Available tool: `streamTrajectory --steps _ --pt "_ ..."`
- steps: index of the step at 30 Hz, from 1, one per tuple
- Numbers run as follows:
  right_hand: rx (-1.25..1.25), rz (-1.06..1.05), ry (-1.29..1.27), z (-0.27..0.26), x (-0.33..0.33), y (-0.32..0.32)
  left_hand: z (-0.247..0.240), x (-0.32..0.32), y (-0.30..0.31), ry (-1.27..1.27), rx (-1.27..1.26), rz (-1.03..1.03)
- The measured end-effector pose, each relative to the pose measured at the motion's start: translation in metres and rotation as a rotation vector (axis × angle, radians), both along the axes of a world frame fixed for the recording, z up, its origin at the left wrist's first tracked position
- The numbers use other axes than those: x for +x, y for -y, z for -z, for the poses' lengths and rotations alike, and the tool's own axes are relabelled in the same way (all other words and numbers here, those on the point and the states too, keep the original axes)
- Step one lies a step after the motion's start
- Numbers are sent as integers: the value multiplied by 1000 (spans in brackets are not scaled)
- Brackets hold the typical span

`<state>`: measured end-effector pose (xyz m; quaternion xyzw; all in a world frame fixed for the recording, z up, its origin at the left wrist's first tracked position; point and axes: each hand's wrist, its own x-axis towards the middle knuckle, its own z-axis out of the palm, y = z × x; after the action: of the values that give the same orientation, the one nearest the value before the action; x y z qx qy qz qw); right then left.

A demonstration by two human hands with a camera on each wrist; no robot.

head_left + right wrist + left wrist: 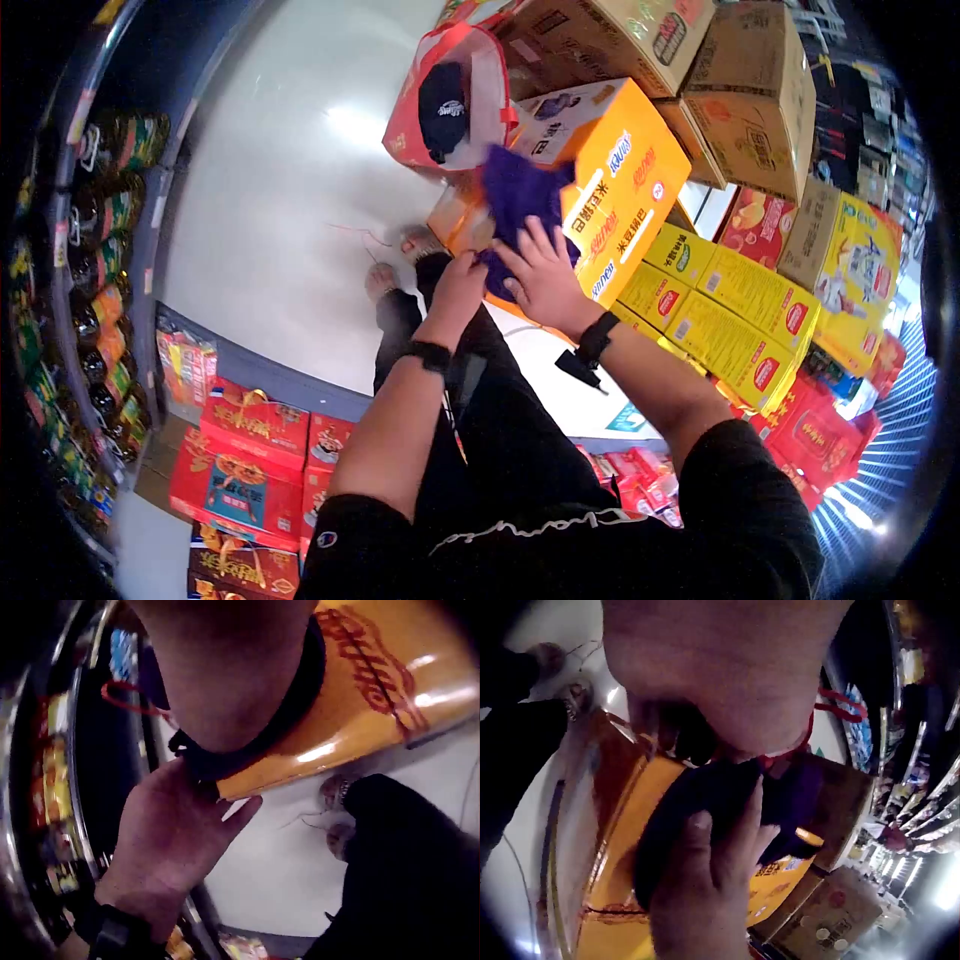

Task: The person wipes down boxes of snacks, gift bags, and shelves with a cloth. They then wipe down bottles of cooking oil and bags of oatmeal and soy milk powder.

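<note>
A dark purple cloth [525, 190] lies over the corner of an orange printed carton [610, 225]. My left hand [460, 292] pinches the near edge of the cloth at the carton's side. My right hand [545, 272] rests on the cloth with its fingers spread and fairly straight. Seen from the left wrist, the right hand [705, 892] lies flat on the dark cloth [682, 817]. From the right wrist, the left hand [176, 825] meets the cloth's dark edge [300, 697] beside the orange carton.
A red bag [405, 130] holding a black cap [443, 110] stands beyond the carton. Brown cartons [745, 90] and yellow boxes [725, 315] are stacked to the right. Red gift boxes [250, 470] stand at lower left, and bottle shelves [110, 270] line the left side.
</note>
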<state>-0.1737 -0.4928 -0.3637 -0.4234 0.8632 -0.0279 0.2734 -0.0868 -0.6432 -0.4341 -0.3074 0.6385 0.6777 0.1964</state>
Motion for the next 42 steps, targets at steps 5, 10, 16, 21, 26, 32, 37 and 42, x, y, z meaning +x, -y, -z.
streamTrajectory --steps 5,10,16,21,26,32,37,42 --pt "239 -436 200 25 -45 63 8 52 -4 199 150 87" --pt "689 -531 404 68 -86 88 14 54 -52 93 169 -147" --pt "751 -307 143 111 -206 80 -18 36 -23 224 152 -45" --pt "951 -205 25 161 -286 52 -8 33 -22 247 111 17" --pt "1003 -454 17 255 -264 16 -17 23 -15 297 87 99" --pt "982 -356 385 187 -106 100 -12 25 -22 266 82 65" --pt "998 -621 405 186 -43 101 -3 30 -26 244 57 105" --pt "926 -623 460 178 -54 93 5 40 -38 136 5 102"
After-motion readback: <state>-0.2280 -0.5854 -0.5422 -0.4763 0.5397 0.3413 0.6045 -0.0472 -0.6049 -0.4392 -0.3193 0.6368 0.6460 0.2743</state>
